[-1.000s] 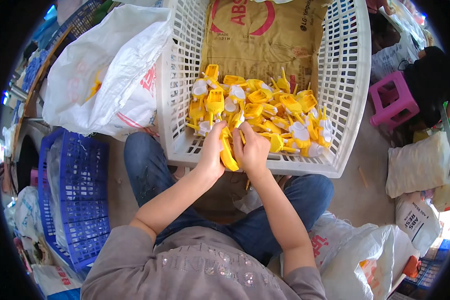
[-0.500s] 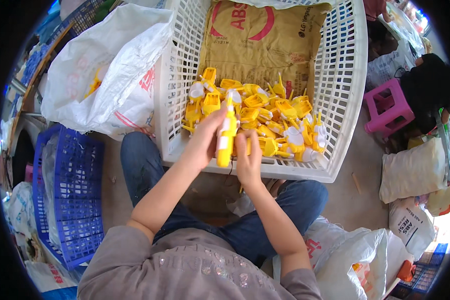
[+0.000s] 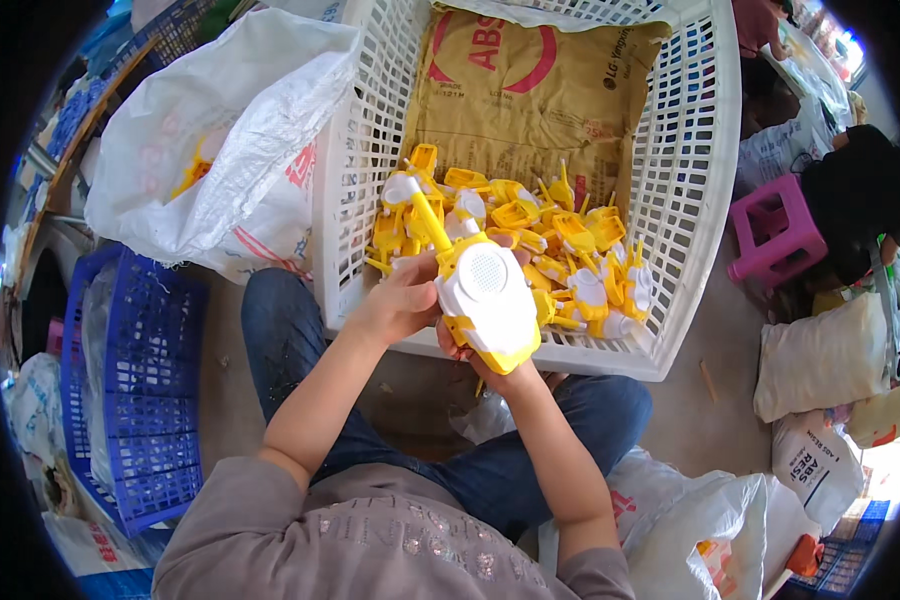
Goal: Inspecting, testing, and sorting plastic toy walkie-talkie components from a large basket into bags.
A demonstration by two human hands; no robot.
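Observation:
A yellow-and-white toy walkie-talkie (image 3: 488,300) is held over the near edge of the white basket. Its white face, with a round speaker grille, is turned up, and its yellow antenna points to the far left. My left hand (image 3: 398,302) is closed on its left side. Beneath its lower end is my right hand (image 3: 510,380), gripping from below with some fingers hidden. Just beyond lies a heap of similar yellow-and-white toy parts (image 3: 573,232) in the white basket (image 3: 705,130).
A brown printed sack (image 3: 530,100) lines the basket's far part. To the left are a white woven sack (image 3: 200,130) and a blue crate (image 3: 155,400). At right stands a pink stool (image 3: 778,230) near a person in dark clothing; an open white bag (image 3: 690,530) is lower right.
The walkie-talkie has turned from edge-on to showing its white face. My right hand has shifted under its lower end, and my left hand has moved down slightly.

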